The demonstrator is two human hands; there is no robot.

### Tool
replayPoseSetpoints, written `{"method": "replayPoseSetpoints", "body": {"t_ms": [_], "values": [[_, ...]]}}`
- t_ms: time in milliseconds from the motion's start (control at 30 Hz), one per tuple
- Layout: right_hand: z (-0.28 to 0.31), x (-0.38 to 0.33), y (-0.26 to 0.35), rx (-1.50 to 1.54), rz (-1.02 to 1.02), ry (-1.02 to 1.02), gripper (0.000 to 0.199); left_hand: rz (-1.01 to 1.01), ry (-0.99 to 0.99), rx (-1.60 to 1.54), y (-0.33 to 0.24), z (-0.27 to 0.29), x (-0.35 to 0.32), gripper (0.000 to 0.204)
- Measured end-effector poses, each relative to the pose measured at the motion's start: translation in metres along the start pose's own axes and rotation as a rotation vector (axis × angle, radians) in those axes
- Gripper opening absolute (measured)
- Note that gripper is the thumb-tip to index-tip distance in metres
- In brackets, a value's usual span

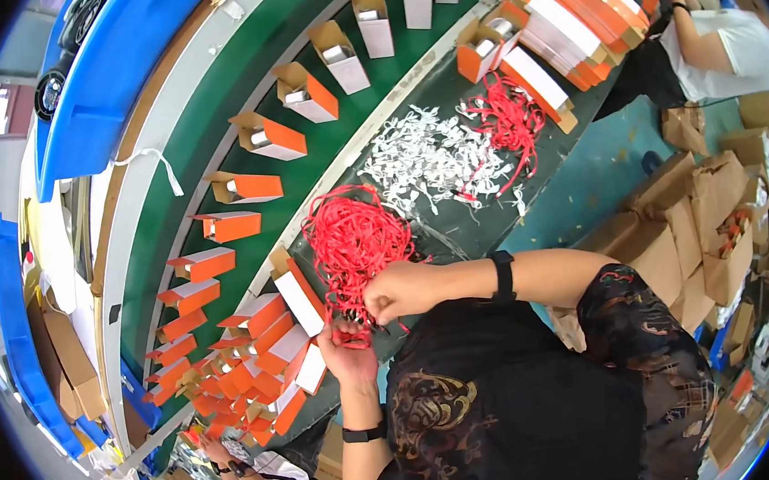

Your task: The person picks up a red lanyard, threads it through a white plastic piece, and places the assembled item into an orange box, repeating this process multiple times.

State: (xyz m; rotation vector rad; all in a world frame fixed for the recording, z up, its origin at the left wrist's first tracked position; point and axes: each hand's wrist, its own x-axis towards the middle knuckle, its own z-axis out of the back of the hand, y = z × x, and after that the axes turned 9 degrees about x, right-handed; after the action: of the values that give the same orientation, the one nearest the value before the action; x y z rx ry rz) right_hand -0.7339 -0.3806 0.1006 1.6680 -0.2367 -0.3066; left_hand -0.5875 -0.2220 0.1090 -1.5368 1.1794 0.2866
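A heap of red wrist straps point(361, 233) lies on the dark bench just ahead of my hands. My left hand point(349, 357), beside the heap's near edge and the orange-and-white boxes, is closed around a few red straps point(353, 336). Just to its right, my right hand point(403, 290) has its fingers curled into a pinch over the near side of the heap. Whatever sits between those fingertips is hidden. Beyond the heap are a pile of small white corded pieces point(432, 153) and a smaller bunch of red straps point(509, 119).
Open orange-and-white boxes point(266, 142) with white items inside stand in a row along the green conveyor point(203, 155). More boxes point(261, 342) crowd at left; stacked ones point(567, 27) stand far right. Co-workers point(716, 51) sit at both ends. Brown cartons point(684, 214) lie at right.
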Motion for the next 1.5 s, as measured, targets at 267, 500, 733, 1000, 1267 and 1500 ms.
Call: {"method": "replayPoseSetpoints", "body": {"t_ms": [267,500,733,1000,1267,1500], "values": [[0.1,0.04,-0.117,-1.084,-0.262,-0.366,0.02,-0.59,-0.102,1.369,-0.007,0.051,-0.001,0.039],[0.11,0.03,-0.118,-1.107,-0.097,-0.41,0.017,-0.957,-0.303,1.613,-0.022,0.049,-0.011,0.023],[0.089,0.012,-0.045,-0.437,-0.295,-0.703,0.024,-0.455,0.007,0.413,-0.026,0.039,-0.004,0.016],[0.107,-0.018,-0.023,-0.886,-0.414,-0.795,0.02,-0.036,0.316,0.166,-0.033,0.018,-0.019,0.049],[-0.068,0.018,0.075,-0.469,0.159,-0.368,0.013,-0.019,0.417,-0.393,-0.009,0.021,-0.01,0.059],[-0.143,0.052,0.078,-1.098,0.432,0.082,0.026,-0.115,0.169,-0.529,-0.024,0.054,0.004,0.021]]}}
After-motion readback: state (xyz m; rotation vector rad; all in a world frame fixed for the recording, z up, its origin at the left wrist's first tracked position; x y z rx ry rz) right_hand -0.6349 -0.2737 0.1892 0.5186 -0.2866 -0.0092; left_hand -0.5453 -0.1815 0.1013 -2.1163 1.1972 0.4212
